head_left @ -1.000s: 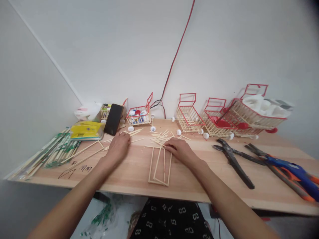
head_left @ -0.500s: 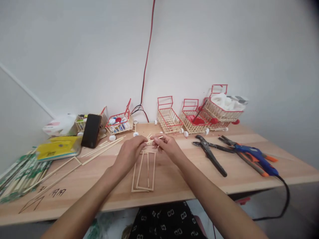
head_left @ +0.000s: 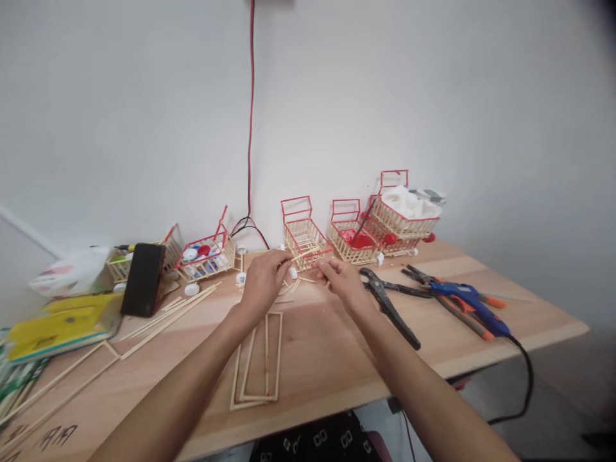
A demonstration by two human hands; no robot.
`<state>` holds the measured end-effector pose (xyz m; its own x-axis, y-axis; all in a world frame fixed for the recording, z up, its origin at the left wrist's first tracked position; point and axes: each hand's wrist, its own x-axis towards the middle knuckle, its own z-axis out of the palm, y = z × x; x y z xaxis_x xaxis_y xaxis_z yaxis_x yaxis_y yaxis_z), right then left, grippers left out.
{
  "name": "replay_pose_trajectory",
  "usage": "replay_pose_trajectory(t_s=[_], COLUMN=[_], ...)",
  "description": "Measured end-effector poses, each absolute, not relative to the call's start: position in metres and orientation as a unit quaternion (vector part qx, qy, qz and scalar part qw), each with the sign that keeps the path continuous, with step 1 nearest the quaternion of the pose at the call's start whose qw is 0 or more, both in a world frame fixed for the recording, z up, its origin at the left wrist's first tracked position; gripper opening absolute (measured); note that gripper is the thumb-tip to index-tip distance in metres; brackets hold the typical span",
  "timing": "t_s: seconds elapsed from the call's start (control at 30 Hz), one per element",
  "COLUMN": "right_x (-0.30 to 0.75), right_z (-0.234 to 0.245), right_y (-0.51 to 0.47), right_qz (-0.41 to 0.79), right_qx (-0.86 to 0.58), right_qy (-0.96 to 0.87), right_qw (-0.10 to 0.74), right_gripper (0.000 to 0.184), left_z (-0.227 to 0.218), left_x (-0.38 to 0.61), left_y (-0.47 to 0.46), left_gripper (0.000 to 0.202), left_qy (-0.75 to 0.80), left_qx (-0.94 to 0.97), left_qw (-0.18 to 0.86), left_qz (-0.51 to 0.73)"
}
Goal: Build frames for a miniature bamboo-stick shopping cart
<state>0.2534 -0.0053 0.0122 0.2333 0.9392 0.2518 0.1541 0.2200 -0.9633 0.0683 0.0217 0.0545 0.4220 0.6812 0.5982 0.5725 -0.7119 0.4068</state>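
Note:
My left hand [head_left: 264,277] pinches a short thin wooden stick [head_left: 304,254], which points right above the table. Just to the right, my right hand [head_left: 341,277] has its thumb and fingers drawn together near the stick's free end; whatever lies between them is too small to make out. Several short wooden sticks [head_left: 297,283] lie on the table beneath and between the hands. Closer to me, two narrow rectangular stick frames [head_left: 279,359] lie flat, partly overlapping.
Small stick-built shopping carts [head_left: 304,232] with red trim line the wall. Black cutters [head_left: 392,308] and a blue glue gun [head_left: 469,305] with a cable lie at right. At left are a phone [head_left: 143,279], a yellow packet [head_left: 62,324] and long sticks [head_left: 168,321].
The view has swung right. My hands have moved apart from each other, and the left now holds out one stick. Short sticks now show on the table below them.

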Motion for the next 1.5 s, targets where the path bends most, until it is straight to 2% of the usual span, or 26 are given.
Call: replay_pose_trajectory(t_s=[0.1, 0.17, 0.3, 0.57, 1.03, 1.5], right_x=[0.277, 0.287, 0.292, 0.281, 0.28, 0.279], right_z=[0.022, 0.03, 0.034, 0.013, 0.003, 0.001], right_y=[-0.003, 0.003, 0.02, 0.025, 0.026, 0.025], right_qz=[0.107, -0.003, -0.088, -0.056, -0.025, -0.031], right_qx=[-0.575, -0.586, -0.619, -0.637, -0.619, -0.62], right_qy=[-0.551, -0.564, -0.594, -0.608, -0.603, -0.609], right_qw=[0.596, 0.581, 0.506, 0.471, 0.503, 0.493], right_gripper=[0.027, 0.027, 0.032, 0.035, 0.035, 0.037], left_z=[0.052, 0.051, 0.047, 0.047, 0.049, 0.046], left_x=[0.078, 0.083, 0.089, 0.097, 0.108, 0.114], left_y=[0.032, 0.038, 0.045, 0.05, 0.057, 0.049], left_gripper=[0.017, 0.017, 0.019, 0.017, 0.024, 0.025], left_qy=[0.39, 0.395, 0.398, 0.395, 0.328, 0.37], left_qx=[0.838, 0.839, 0.846, 0.859, 0.872, 0.876], left_qw=[0.051, 0.042, 0.033, 0.016, -0.004, -0.017], left_qz=[0.378, 0.371, 0.353, 0.327, 0.364, 0.31])
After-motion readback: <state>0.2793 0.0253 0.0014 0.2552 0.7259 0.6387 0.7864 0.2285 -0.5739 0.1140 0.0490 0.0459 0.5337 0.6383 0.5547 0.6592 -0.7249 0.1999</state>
